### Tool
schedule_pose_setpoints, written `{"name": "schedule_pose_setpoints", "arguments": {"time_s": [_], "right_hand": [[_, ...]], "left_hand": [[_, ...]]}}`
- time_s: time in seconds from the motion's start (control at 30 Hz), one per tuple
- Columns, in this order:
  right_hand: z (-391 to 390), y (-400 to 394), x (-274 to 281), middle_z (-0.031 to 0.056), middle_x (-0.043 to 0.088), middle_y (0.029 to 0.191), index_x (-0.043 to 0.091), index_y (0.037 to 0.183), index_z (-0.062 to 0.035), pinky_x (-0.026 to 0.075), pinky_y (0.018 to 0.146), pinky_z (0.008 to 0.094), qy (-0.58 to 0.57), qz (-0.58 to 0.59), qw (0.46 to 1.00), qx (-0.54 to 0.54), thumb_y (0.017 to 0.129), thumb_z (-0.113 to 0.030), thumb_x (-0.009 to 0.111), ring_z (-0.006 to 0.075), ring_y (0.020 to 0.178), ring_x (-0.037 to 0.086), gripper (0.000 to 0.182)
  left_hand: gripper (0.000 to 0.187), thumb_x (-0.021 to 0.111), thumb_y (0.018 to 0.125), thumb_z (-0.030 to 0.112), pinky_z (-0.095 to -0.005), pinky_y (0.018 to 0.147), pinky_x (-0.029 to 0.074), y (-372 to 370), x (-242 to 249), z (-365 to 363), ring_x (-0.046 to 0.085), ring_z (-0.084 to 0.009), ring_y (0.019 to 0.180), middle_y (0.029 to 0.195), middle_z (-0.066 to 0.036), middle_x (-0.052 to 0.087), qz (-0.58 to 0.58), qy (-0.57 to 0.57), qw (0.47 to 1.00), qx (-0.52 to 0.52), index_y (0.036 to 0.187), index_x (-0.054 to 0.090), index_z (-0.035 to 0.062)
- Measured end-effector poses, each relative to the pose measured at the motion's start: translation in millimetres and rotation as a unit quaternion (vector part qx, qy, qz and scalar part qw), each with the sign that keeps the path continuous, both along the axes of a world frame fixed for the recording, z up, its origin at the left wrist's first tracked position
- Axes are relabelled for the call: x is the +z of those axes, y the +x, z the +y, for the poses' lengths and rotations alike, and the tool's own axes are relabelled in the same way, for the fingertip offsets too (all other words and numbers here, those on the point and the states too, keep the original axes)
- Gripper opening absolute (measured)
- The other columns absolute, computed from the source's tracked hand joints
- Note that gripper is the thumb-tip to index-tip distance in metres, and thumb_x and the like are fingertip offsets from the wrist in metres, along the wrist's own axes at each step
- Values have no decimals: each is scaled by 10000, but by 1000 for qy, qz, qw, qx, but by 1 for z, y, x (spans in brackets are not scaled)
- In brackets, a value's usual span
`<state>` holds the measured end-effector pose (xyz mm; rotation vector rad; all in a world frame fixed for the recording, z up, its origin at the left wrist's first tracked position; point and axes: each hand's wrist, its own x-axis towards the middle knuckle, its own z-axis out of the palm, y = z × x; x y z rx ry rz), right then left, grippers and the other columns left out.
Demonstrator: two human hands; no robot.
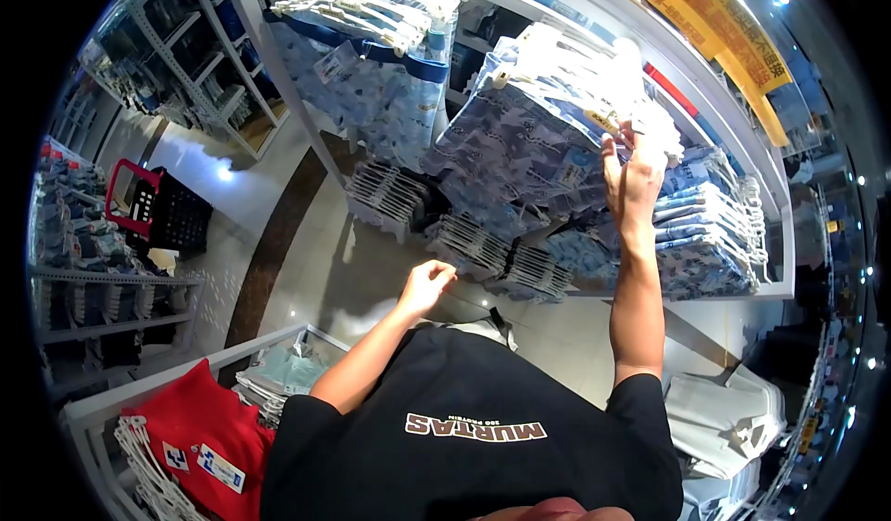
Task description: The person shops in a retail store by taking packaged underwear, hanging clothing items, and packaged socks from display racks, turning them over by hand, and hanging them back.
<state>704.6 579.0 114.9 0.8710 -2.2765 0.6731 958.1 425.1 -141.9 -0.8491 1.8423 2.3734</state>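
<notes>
My right hand (633,173) reaches up to the rack, its fingers at the white hangers (557,66) that carry blue-grey patterned garments (520,141). The fingertips lie by the hangers' right end, where glare hides whether they grip one. My left hand (430,284) hangs in front of my body, its fingers curled together; anything inside them is too small to make out. Left of the patterned garments, light blue garments (371,94) hang from more white hangers (371,1). A stack of folded blue garments on hangers (701,215) is right of my right hand.
The rack's white frame (311,141) surrounds the garments. Lower rows of hangers (501,252) sit beneath. A black basket with a red handle (167,210) stands on the floor at left. A red garment (209,437) is at lower left, and pale bundles (724,419) are at lower right.
</notes>
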Motion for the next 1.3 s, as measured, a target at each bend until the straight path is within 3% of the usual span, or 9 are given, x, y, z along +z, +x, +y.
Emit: {"name": "schedule_pose_setpoints", "arguments": {"time_s": [0.23, 0.43, 0.57, 0.67, 0.87, 1.07, 1.1, 1.13, 1.3], "right_hand": [[26, 28, 29, 99, 644, 839, 647, 907, -16, 491, 683, 296, -86, -48, 991, 95, 800, -18, 637, 192, 727, 605, 108], [53, 59, 12, 53, 596, 791, 631, 900, -10, 464, 643, 243, -208, -115, 965, 109, 784, 85, 598, 120, 721, 568, 153], [64, 64, -33, 47, 621, 903, 623, 978, 29, 502, 726, 241, -261, -222, 928, 143, 833, 78, 607, 113, 799, 595, 154], [69, 68, -73, 74, 612, 1000, 592, 1066, 30, 537, 787, 260, -439, -355, 805, 179, 873, 96, 583, 145, 877, 629, 204], [76, 81, -94, 22, 612, 869, 593, 974, -5, 448, 733, 195, -381, -370, 841, 100, 906, -18, 646, 63, 781, 564, 87], [76, 85, -118, -12, 593, 828, 593, 805, -24, 435, 669, 196, -367, -349, 860, -59, 918, -109, 667, 68, 718, 555, 160], [64, 85, -127, -19, 587, 780, 600, 768, -22, 432, 631, 214, -528, -287, 799, 34, 947, -220, 642, 72, 664, 550, 270], [71, 82, -129, 18, 613, 792, 612, 818, -21, 458, 633, 254, -392, -282, 869, -108, 992, -275, 560, 100, 671, 565, 313], [61, 76, -118, 180, 616, 1028, 492, 831, -49, 532, 810, 355, -700, -417, 579, 16, 1023, -392, 445, 227, 904, 613, 396]], "left_hand": [[188, 659, 920, 195, -240, 684, 483, -23, 10, -34, 602, -81, 742, 843, -6, 664, 82, -36, 996, -11, 1000, 658, 24], [758, 815, 764, 180, -387, 1052, 389, -44, 87, -38, 443, -206, 1259, 1371, -137, 456, 208, -150, 966, -12, 1389, 419, 19], [408, 713, 837, -2, -283, 907, 478, -34, 110, -21, 604, -144, 1016, 1101, -75, 667, 274, -170, 946, -8, 1222, 580, -20], [419, 679, 861, -24, -274, 923, 466, -25, 124, -8, 598, -122, 1029, 1149, -34, 652, 279, 92, 955, 33, 1266, 575, 6], [252, 617, 943, 114, -219, 751, 455, -12, 146, 3, 568, -67, 812, 902, 25, 630, 252, 57, 965, 51, 1167, 619, -2], [258, 695, 887, 191, -300, 719, 500, -1, 155, 38, 612, -140, 854, 891, -37, 648, 222, 9, 932, -286, 1060, 618, 15], [309, 728, 858, 240, -324, 720, 503, -3, 159, 46, 619, -191, 835, 878, -62, 640, 309, -92, 881, -347, 1033, 613, 13], [364, 761, 828, 289, -348, 721, 505, -6, 162, 56, 625, -242, 815, 866, -88, 632, 390, -188, 809, -398, 1005, 607, 12], [354, 757, 810, 280, -367, 802, 482, -8, 159, 54, 636, -288, 884, 953, -130, 642, 392, -208, 780, -441, 1025, 629, 30]]}}
